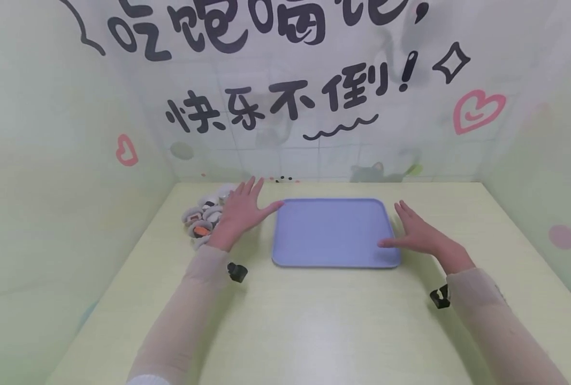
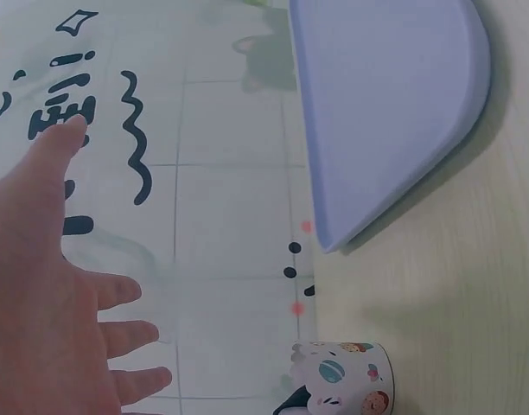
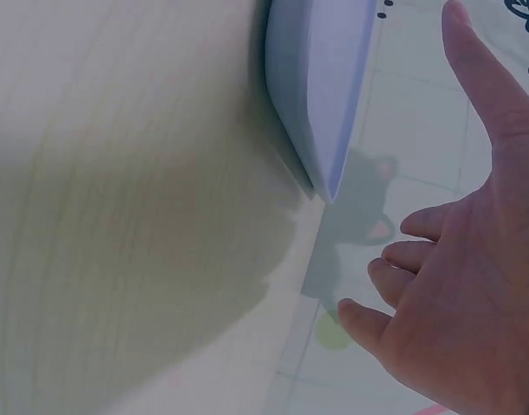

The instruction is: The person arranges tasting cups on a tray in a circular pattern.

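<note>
A lavender-blue rectangular tray [image 1: 330, 232] lies flat on the pale table. Off its left edge hovers my left hand [image 1: 243, 212], fingers spread and thumb pointing toward the tray's back left corner. My right hand [image 1: 419, 233] is at the opposite side, its thumb over the tray's right part and its fingers loosely extended. Both wrist views show the left palm [image 2: 31, 303] and right palm [image 3: 472, 294] holding nothing, apart from the tray. Several small round cups [image 1: 201, 229] with bits inside cluster by the left hand, which partly hides them.
A white cup with printed cartoon figures [image 2: 355, 380] stands near the table's back edge in the left wrist view. Behind the table [image 1: 314, 321] hangs a pale printed backdrop [image 1: 275, 155] with black lettering, and similar panels rise at both sides.
</note>
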Action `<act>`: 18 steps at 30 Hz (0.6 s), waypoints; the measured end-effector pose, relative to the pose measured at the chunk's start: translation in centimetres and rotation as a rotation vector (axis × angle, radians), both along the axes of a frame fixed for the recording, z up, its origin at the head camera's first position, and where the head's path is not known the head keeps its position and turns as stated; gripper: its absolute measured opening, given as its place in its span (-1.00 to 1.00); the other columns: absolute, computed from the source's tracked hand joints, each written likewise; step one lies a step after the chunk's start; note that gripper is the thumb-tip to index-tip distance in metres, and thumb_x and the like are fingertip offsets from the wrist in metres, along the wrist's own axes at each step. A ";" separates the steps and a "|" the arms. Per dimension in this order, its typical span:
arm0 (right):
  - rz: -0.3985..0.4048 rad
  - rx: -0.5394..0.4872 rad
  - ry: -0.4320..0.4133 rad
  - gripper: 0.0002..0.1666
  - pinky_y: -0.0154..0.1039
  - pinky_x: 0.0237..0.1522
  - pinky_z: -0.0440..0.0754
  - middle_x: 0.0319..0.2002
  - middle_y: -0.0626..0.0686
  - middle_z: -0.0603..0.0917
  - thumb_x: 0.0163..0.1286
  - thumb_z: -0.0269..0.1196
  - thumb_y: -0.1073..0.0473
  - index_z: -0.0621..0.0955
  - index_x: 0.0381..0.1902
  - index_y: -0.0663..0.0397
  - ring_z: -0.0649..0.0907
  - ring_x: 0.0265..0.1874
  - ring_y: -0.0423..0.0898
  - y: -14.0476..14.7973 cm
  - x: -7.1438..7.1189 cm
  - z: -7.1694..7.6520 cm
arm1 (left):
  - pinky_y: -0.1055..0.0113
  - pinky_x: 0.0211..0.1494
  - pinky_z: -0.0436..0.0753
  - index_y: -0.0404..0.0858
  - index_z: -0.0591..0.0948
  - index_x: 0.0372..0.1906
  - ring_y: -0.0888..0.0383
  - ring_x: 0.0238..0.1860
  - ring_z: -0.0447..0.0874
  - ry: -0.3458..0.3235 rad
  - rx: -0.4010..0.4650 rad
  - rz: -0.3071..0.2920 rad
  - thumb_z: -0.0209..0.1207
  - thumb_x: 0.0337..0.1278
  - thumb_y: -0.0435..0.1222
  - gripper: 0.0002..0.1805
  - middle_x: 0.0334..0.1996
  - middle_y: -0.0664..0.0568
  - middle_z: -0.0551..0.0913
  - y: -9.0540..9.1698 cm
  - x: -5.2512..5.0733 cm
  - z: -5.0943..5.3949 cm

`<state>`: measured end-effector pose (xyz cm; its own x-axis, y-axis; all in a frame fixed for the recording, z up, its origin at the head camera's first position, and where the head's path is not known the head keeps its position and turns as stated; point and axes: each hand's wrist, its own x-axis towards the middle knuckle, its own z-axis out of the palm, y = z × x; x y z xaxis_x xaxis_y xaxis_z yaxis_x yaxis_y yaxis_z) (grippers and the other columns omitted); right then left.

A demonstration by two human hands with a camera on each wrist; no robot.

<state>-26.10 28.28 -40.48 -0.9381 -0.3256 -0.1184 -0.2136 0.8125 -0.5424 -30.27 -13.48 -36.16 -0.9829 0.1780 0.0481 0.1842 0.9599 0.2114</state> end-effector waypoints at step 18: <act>0.070 -0.004 0.003 0.59 0.38 0.50 -0.03 0.48 0.63 -0.18 -0.05 0.56 -0.21 -0.14 0.44 0.69 -0.08 0.49 0.53 -1.2 0.6 -1.5 | -0.14 0.63 0.05 -0.03 -0.06 0.62 -0.12 0.62 -0.07 0.003 0.254 -0.001 -0.19 0.21 0.48 0.05 0.63 -0.03 -0.04 -2.9 1.5 1.7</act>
<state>-25.53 27.06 -42.01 -0.9132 -0.3913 -0.1137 -0.2721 0.7932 -0.5448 -28.77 -16.36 -34.49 -0.9825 0.1603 0.0946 0.1858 0.8757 0.4456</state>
